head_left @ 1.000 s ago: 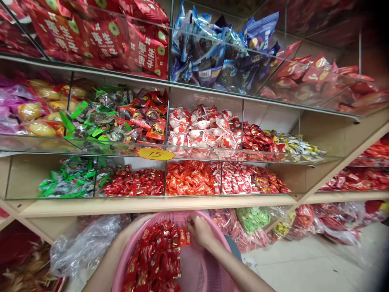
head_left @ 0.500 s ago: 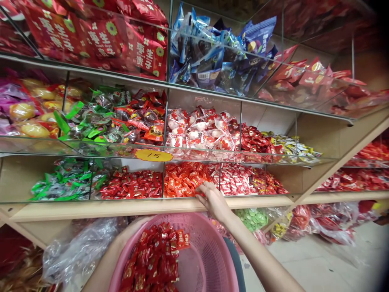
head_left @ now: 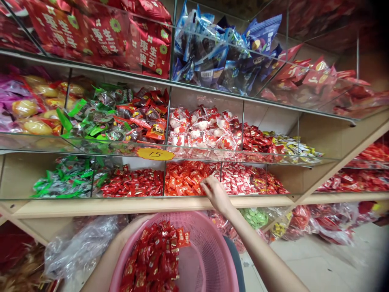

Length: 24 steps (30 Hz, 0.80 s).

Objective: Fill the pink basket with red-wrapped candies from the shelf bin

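My right hand [head_left: 216, 195] is over the front edge of the bottom shelf, its bent fingers at the right side of the orange-red wrapped candies [head_left: 185, 178]. Whether a candy is between the fingertips is too small to tell. Below the shelf, a pink plastic basket [head_left: 212, 247] holds a heap of red wrapped candies [head_left: 152, 259] on its left side. My left hand [head_left: 138, 225] is at the basket's far left rim, with its fingers mostly hidden behind the rim.
Glass-fronted shelves [head_left: 91, 207] hold packaged sweets in divided compartments. A yellow tag [head_left: 156, 153] reading 15 hangs above the bottom row. Clear plastic bags [head_left: 79, 247] lie under the shelf at left, and bagged candies [head_left: 300, 221] at right.
My right hand has risen slightly and shifted a little right, its fingers drawn in more. The basket and left hand look nearly unchanged.
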Tool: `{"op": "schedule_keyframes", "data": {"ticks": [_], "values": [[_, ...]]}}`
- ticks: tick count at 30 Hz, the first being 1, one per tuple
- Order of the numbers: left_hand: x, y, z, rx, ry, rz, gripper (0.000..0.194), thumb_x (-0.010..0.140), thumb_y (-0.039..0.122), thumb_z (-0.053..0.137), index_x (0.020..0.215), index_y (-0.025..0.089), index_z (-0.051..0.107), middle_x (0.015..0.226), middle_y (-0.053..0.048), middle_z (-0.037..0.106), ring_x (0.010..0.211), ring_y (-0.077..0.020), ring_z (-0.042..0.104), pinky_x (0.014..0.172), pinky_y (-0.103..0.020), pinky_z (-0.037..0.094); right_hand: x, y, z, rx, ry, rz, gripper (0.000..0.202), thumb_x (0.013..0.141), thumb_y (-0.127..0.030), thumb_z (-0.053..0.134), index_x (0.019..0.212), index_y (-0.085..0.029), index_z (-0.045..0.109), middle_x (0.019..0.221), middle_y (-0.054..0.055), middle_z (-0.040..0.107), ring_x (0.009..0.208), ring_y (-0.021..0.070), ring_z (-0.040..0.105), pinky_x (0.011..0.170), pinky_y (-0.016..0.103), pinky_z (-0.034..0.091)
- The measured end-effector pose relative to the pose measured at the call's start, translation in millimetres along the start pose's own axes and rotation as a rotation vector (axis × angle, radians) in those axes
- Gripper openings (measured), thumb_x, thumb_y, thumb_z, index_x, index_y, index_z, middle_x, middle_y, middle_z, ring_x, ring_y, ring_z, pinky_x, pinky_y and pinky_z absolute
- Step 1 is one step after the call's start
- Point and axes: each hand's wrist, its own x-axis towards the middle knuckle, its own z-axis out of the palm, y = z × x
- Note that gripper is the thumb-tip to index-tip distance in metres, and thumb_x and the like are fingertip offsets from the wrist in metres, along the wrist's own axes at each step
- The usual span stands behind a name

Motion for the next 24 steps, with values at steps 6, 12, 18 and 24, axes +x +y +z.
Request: {"op": "schedule_keyframes", "data": {"ticks": [6, 12, 18, 24], "values": [[0.2, -1.2, 1.1, 0.014, 0.016, 0.017, 0.028, 0.083, 0.029, 0.060, 0.106, 0.013, 0.062, 0.111, -0.008, 0.064, 0.105, -0.0222, 0.059, 0.097, -0.046, 0.040, -22.7, -37.9, -10.1, 0.319, 0.155, 0.029, 0.020, 0.092, -0.030, 0.045, 0.082, -0.018, 0.058, 0.077, 0.002, 0.054, 0.071, 0.0138, 0.048, 0.066, 0.025, 0.038], [-2.7, 1.4, 9.1, 0.023, 0.023, -0.021, 0.029, 0.083, 0.031, 0.060, 0.105, 0.013, 0.062, 0.105, -0.007, 0.066, 0.098, -0.0214, 0.062, 0.093, -0.045, 0.043, -71.7, -34.0, 38.2, 0.448, -0.191, 0.146, 0.022, 0.091, -0.031, 0.043, 0.078, -0.019, 0.055, 0.078, 0.002, 0.054, 0.072, 0.0138, 0.050, 0.067, 0.024, 0.040], [-5.4, 7.0, 11.6, 0.061, 0.041, 0.003, 0.026, 0.082, 0.029, 0.060, 0.103, 0.013, 0.063, 0.109, -0.007, 0.065, 0.103, -0.0225, 0.059, 0.095, -0.046, 0.041, -105.3, 15.7, 93.6, 0.445, -0.405, 0.479, 0.019, 0.085, -0.025, 0.043, 0.067, -0.019, 0.047, 0.061, -0.002, 0.051, 0.058, 0.0121, 0.048, 0.056, 0.022, 0.040], [-4.3, 8.1, 11.5, 0.099, 0.069, 0.044, 0.024, 0.082, 0.028, 0.061, 0.101, 0.014, 0.064, 0.112, -0.007, 0.064, 0.109, -0.0228, 0.056, 0.102, -0.047, 0.034, -116.4, 19.2, 110.5, 0.602, -0.715, 0.977, 0.012, 0.080, -0.015, 0.048, 0.069, -0.017, 0.050, 0.054, -0.002, 0.057, 0.046, 0.0095, 0.054, 0.043, 0.017, 0.042]]}}
